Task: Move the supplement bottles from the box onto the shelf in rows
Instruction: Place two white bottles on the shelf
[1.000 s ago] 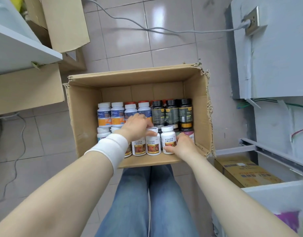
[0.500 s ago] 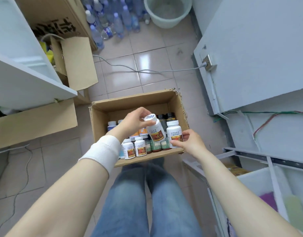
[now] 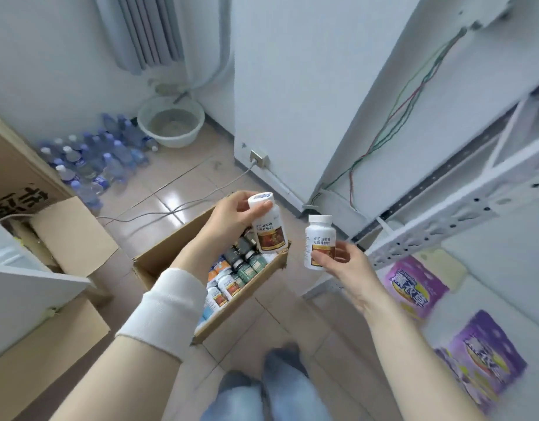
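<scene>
My left hand (image 3: 228,217) grips a white supplement bottle (image 3: 269,230) by its cap, held tilted above the far corner of the open cardboard box (image 3: 171,250). A second white bottle (image 3: 319,246) with the same orange-brown label stands upright in my right hand (image 3: 347,267), to the right of the box. Inside the box remain several bottles (image 3: 231,275), white ones and dark green ones, partly hidden by my left forearm and its white wristband. The white metal shelf (image 3: 444,229) rises at the right, its perforated rail close to my right hand.
Purple packets (image 3: 414,287) lie on the lower shelf board at right. Other cardboard boxes (image 3: 64,238) stand at left. Several water bottles (image 3: 92,162) and a basin (image 3: 171,121) sit on the tiled floor by the wall. A cable (image 3: 177,205) runs to a socket.
Both hands lifted one white bottle each out of the box and carried them up and to the right. The view swung up from the box toward the wall and shelf.
</scene>
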Demonstrator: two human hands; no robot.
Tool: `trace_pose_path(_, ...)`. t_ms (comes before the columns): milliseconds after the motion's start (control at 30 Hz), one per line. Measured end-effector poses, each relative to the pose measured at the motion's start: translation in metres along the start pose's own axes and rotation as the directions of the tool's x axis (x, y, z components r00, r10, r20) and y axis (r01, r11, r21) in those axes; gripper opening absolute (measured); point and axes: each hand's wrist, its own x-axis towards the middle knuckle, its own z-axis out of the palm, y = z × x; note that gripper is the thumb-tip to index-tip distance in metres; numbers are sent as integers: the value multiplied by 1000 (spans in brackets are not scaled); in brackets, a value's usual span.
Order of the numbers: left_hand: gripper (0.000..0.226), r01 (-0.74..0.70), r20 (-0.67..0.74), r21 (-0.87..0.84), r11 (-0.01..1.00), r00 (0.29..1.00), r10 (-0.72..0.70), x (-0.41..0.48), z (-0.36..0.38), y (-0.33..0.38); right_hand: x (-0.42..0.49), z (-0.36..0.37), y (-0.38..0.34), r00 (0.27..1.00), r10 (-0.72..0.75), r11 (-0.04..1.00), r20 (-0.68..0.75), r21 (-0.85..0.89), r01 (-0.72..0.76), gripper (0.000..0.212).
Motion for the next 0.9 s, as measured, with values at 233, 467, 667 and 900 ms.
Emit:
trace_pose_path(233,31,-250,186,22,968,952,242,-66,76,95,-105,-83,9,979,-133,972,-154,175,159,36)
trace_pose_path(467,16,-403,307,-81,912,860,407,-147,196,167,-215,-195,32,942,-250,915,-225,264,306,41)
trace_pose_path(667,22,-466,364,-196,863,782,506,-206,315,222,-294,-298,51,908,-347,874,-236,271,404,36)
trace_pose_path(900,30,-496,462,-236,836,700,545,-231,377,296,-332,-367,30,854,-449,831,-264,228,507,54)
